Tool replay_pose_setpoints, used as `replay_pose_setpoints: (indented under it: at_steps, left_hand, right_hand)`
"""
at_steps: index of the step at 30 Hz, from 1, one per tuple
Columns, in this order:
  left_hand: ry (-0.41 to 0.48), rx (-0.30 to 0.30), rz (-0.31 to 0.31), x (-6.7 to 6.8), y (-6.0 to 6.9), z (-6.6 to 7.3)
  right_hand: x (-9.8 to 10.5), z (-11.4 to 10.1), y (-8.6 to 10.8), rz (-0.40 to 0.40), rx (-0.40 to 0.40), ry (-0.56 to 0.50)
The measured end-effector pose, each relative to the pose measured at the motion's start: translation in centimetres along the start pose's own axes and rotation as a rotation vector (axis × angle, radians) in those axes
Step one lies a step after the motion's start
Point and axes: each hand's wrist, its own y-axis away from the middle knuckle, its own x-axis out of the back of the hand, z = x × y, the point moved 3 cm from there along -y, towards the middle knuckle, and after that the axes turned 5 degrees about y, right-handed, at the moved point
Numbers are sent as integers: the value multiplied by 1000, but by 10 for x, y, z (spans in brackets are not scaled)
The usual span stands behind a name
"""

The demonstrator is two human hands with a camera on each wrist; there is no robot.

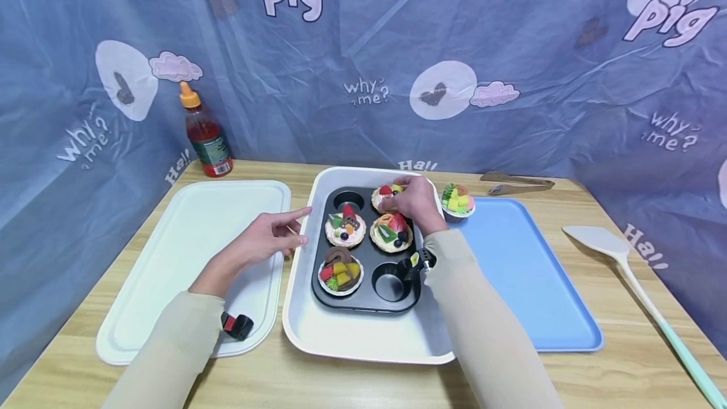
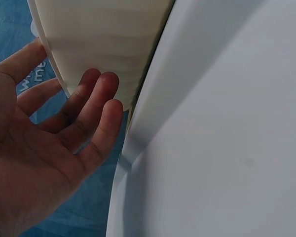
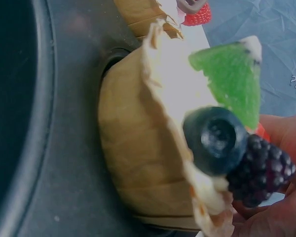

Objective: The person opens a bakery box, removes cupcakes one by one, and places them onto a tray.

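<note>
A white bin (image 1: 369,336) sits at the middle of the wooden table (image 1: 272,374), near its front edge, and holds a dark six-cup muffin pan (image 1: 363,302). In the pan's back-right cup is a strawberry tart (image 1: 385,193); the right hand (image 1: 417,199) clamps it, thumb and fingers bent around its sides. The middle-left cup carries a cream tart (image 1: 345,227) with a berry and chocolate piece, the middle-right a kiwi tart (image 1: 392,233) whose paper case rises above the pan, and the front-left a mango cupcake (image 1: 341,273). The back-left and front-right cups show their dark floors. The left hand (image 1: 267,237) has its fingers apart at the bin's left rim, the lower ones curving beside its outer wall. A white tray (image 1: 210,226) lies left of the bin, a blue tray (image 1: 522,283) right, with another cupcake (image 1: 457,202) at its back-left corner. Tongs (image 1: 505,177) lie along the table's back edge, a spatula (image 1: 602,242) toward its right edge, and a sauce bottle (image 1: 210,144) stands at its back-left corner.
</note>
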Motion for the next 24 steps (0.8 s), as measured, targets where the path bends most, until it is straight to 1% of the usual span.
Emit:
replay_pose_setpoints:
  at_steps: [8,11,24]
  left_hand:
    - [-6,5,5,0,0,0]
    - [-4,-6,0,0,0,0]
    - [7,-11,-1,0,0,-1]
  right_hand:
    - [0,1,-2,-3,-6,-13]
    - [0,2,-2,-2,-10,-20]
    - [1,2,-1,0,-20,-61]
